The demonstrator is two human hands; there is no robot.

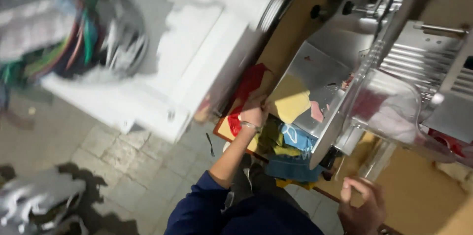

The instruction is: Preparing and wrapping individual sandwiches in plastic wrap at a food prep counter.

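Left hand (pixel 253 113), centre of frame, lies on a pile of fabric scraps (pixel 286 134) at the near edge of the wooden desk (pixel 290 28); its fingers are bent down onto a red scrap (pixel 249 84), though whether they pinch it cannot be told. A bracelet (pixel 250 126) circles the wrist, and the dark blue sleeve (pixel 197 208) is pushed up the forearm. Yellow, blue and pink scraps lie just beside, against the metal machine (pixel 419 57) in the upper right. Right hand (pixel 362 205), lower right, hangs apart from the pile, fingers loosely curled and holding nothing visible. A white cabinet (pixel 187 67) stands blurred at upper left above the tiled floor (pixel 123 166).
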